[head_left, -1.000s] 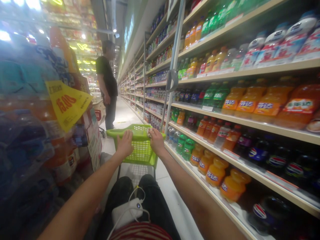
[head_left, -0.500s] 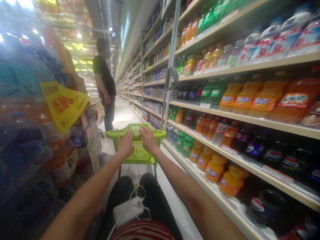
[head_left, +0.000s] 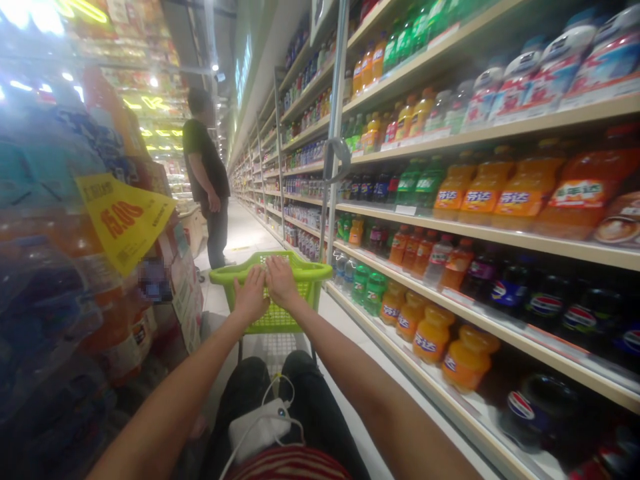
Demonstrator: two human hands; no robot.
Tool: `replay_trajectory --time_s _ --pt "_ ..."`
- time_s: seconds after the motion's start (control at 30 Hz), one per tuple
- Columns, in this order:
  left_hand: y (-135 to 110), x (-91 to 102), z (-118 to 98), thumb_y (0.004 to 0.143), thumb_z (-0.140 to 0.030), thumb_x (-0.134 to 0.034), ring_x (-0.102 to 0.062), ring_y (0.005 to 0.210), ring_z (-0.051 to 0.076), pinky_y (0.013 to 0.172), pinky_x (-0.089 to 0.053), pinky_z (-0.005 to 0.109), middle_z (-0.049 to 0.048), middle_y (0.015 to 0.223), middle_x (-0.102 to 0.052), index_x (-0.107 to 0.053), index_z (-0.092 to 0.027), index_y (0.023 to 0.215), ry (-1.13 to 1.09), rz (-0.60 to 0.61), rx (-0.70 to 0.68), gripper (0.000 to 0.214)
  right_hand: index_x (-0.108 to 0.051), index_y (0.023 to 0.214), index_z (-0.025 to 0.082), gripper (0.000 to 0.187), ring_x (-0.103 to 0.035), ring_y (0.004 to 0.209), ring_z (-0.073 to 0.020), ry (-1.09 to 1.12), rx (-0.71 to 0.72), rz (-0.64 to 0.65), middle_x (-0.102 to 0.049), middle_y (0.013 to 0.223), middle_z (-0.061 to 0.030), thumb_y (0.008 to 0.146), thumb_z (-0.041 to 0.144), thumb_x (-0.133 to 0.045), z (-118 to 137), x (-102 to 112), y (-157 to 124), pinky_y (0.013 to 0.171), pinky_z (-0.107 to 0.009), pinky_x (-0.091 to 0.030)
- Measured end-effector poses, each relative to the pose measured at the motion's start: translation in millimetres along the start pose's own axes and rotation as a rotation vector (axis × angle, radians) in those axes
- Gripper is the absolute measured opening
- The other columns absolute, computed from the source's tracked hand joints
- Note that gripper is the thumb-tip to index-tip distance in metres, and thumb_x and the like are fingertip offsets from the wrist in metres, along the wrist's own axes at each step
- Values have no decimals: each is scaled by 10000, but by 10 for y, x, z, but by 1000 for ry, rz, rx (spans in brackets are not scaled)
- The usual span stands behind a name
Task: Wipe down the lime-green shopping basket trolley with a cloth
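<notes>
A lime-green shopping cart (head_left: 317, 291) with a slotted plastic basket is straight in front of me, low in the middle of the view. My left hand (head_left: 251, 295) rests over its near rim, closed around the edge with the fingertips pointing away from me. Right beside it, my right hand (head_left: 281, 283) grips the same rim, and the two hands nearly touch. Parts of both grips are hidden behind the backs of the hands. A white power bank (head_left: 257, 427) with a looped white cable lies at my waist, above my dark trousers.
Drink shelves (head_left: 500, 230) with several rows of bottles line the right side. Stacked packs of bottles (head_left: 55, 267) crowd the left, with a yellow price sign (head_left: 125, 220) sticking out. A person in dark clothes (head_left: 206, 167) stands ahead on the left. The pale floor (head_left: 247, 223) runs down the aisle.
My right hand has slid left along the cart's rim, closer to my left hand. The shelves and the price sign have shifted slightly left in view.
</notes>
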State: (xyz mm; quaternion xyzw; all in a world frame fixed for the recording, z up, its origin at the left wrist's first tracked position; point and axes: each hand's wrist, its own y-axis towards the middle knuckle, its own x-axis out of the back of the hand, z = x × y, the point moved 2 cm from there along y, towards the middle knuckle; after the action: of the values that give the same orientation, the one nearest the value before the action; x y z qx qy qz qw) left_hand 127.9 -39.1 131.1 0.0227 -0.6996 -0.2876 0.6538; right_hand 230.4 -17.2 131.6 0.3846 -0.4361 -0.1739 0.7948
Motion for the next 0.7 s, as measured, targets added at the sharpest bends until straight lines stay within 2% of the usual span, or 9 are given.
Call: replay_trajectory --time_s 0.1,0.17,0.23,0.33,0.5,0.6,0.7 --pt "49 70 -34 772 -284 -447 -190 1357 234 1082 -172 516 110 1471 -232 -246 -143 1379 -46 -108 -6 655 -470 1256 79 442 -383 1258 -223 90 -43 24 -472 1317 -159 907 292 -304 15 72 53 1063 -425 -263" --pt "114 125 -117 768 -277 -438 -173 1362 219 1094 -155 490 108 1477 -220 -229 -133 1382 -68 -135 -73 664 -425 1297 97 473 -414 1240 -195 188 -58 3 -482 1314 -133 927 330 -245 -10 157 69 1053 -375 -295" --pt "190 155 -218 773 -267 -421 -197 1354 217 1093 -140 502 101 1461 -267 -250 -147 1373 -91 -84 -127 635 -368 1339 127 492 -419 1238 -178 266 -83 -44 -484 1317 -104 932 361 -218 -58 246 63 1038 -345 -322" --pt "278 154 -341 796 -301 -389 -258 1328 232 1072 -153 546 101 1426 -337 -289 -162 1353 -134 -10 -128 583 -344 1351 139 508 -408 1245 -191 309 -134 -110 -490 1310 -99 928 392 -218 -151 340 32 1035 -363 -329" --pt "329 132 -411 797 -366 -394 -246 1327 254 1068 -160 545 90 1433 -326 -312 -164 1341 -170 7 -111 587 -407 1307 139 500 -424 1227 -183 374 -237 -191 -509 1285 -96 930 391 -198 -283 389 7 1029 -342 -328" --pt "376 167 -438 825 -388 -352 -359 1259 247 1048 -203 544 74 1360 -435 -401 -189 1277 -228 -4 -78 495 -450 1268 131 507 -473 1172 -165 370 -318 -243 -535 1248 -100 933 365 -151 -347 404 -2 989 -313 -366" --pt "429 187 -511 859 -415 -299 -473 1143 239 1023 -232 551 74 1232 -552 -470 -202 1196 -251 -46 13 434 -503 1214 118 482 -464 1176 -179 283 -333 -306 -548 1228 -116 926 323 -177 -411 417 -49 1008 -347 -336"
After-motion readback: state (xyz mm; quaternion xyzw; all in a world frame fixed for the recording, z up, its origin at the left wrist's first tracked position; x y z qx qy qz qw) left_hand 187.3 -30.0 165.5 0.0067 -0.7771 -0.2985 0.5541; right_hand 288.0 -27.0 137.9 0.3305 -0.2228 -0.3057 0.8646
